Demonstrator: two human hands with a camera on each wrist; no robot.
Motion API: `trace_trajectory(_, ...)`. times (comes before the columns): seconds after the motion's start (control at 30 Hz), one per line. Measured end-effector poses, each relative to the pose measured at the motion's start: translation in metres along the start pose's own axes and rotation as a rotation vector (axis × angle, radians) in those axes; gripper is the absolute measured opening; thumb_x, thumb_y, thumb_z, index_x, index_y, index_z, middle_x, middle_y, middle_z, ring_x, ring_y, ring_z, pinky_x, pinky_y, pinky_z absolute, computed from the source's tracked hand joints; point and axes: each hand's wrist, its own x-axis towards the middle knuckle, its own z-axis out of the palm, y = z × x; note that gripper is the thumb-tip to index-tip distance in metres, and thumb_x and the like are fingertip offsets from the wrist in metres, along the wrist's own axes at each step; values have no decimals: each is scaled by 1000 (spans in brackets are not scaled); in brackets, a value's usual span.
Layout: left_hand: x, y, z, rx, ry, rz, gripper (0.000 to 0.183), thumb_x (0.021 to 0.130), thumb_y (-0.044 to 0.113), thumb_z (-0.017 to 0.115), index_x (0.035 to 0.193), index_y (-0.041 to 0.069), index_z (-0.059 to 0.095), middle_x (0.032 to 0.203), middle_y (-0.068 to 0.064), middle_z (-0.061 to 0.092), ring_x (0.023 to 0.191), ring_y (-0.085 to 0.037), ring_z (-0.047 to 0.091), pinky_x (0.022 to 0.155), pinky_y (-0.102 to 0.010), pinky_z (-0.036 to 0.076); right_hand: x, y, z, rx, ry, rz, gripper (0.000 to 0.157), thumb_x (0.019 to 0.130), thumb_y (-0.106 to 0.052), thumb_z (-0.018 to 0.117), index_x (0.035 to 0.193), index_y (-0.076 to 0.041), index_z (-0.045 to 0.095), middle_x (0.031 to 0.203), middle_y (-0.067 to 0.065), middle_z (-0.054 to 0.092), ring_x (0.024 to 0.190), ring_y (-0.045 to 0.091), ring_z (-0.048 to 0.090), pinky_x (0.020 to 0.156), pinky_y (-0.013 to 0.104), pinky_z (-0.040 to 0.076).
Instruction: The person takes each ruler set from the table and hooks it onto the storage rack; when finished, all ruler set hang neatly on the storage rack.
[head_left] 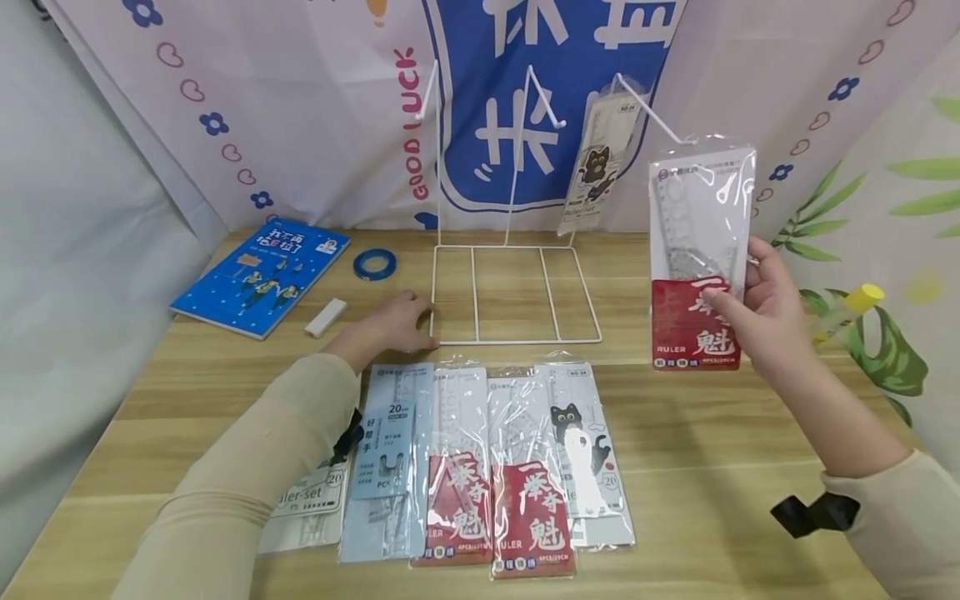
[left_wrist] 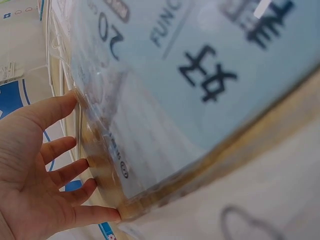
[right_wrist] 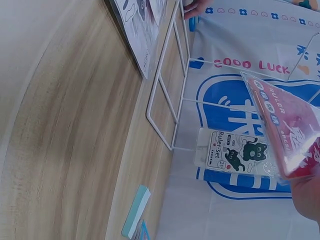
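My right hand [head_left: 772,312] pinches a ruler-set pack [head_left: 701,217] with a red lower half, thumb on its front. The pack is upright, its clear top right by the tip of the right hook [head_left: 652,110] of a white wire rack [head_left: 517,342]. Deeper on that hook hangs a black-cat ruler-set pack [head_left: 600,162]. My left hand [head_left: 397,321] has its fingers spread, with fingertips at the left front corner of the rack's base. In front of the rack lie a blue ruler pack [head_left: 386,450], two red ruler packs [head_left: 457,500] and another cat pack [head_left: 585,442].
One more ruler pack [head_left: 315,517] is partly hidden under my left forearm. At the back left lie a blue book [head_left: 262,275], a blue tape roll [head_left: 375,275] and a small white block [head_left: 326,318]. A yellow-ended object [head_left: 866,297] is at the right edge.
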Motion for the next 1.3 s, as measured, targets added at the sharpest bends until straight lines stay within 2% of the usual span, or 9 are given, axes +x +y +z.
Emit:
trace_trajectory(0.17,-1,0,-1,4,2,0,71,78,39,67,135,11,38,138,-18,29,124,-34,32,100,-50,30,5,2,1,-8,-1,49,57,85,8,53,134,-13,33,107,5,55,88,12,59,66,21,53)
trace_trajectory(0.37,-1,-1,-1,9,3,38,68,79,37,66,135,9,39,141,-22,23,127,-38,26,102,-52,25,11,8,3,-3,-5,77,53,87,3,53,133,-15,34,106,5,54,86,12,59,65,22,53)
trace_trajectory(0.5,0,-1,0,4,8,35,68,79,37,66,135,10,39,142,-22,22,127,-38,25,103,-51,25,21,12,6,-21,0,86,49,90,-1,50,134,-14,33,108,4,54,88,11,59,66,21,53)
trace_trajectory(0.67,1,-2,1,9,7,29,68,79,39,65,135,11,39,142,-21,22,128,-37,25,103,-51,25,41,20,12,-66,47,93,51,88,2,50,134,-14,34,108,4,54,89,10,58,68,19,52)
trace_trajectory(0.83,-1,-2,1,8,7,18,68,80,39,65,136,11,38,143,-21,22,128,-36,24,103,-51,24,65,29,17,-166,94,141,54,88,-2,53,136,-16,33,115,9,51,89,10,56,68,18,51)
trace_trajectory(0.93,-2,-1,-1,1,9,14,68,79,38,66,136,11,38,143,-21,21,129,-37,23,103,-52,23,79,34,20,-218,108,157,54,88,-4,54,136,-17,34,110,7,52,86,9,57,66,18,51)
trace_trajectory(1.03,-3,0,-1,-3,12,9,69,79,38,66,136,11,38,143,-21,21,129,-37,23,103,-52,23,93,41,23,-216,119,154,53,87,-3,55,135,-16,36,109,10,54,83,10,58,66,19,52)
trace_trajectory(1.2,-3,0,0,-1,16,-1,68,79,39,66,135,12,39,143,-20,21,129,-36,23,103,-52,23,111,53,28,-216,144,149,51,87,-2,54,134,-15,37,118,19,52,82,9,59,66,18,51)
trace_trajectory(1.3,-2,-2,3,9,15,4,68,79,39,66,135,12,39,143,-20,22,128,-37,24,103,-52,24,120,60,31,-261,155,151,50,88,-3,53,133,-13,36,117,19,52,82,10,58,68,18,51)
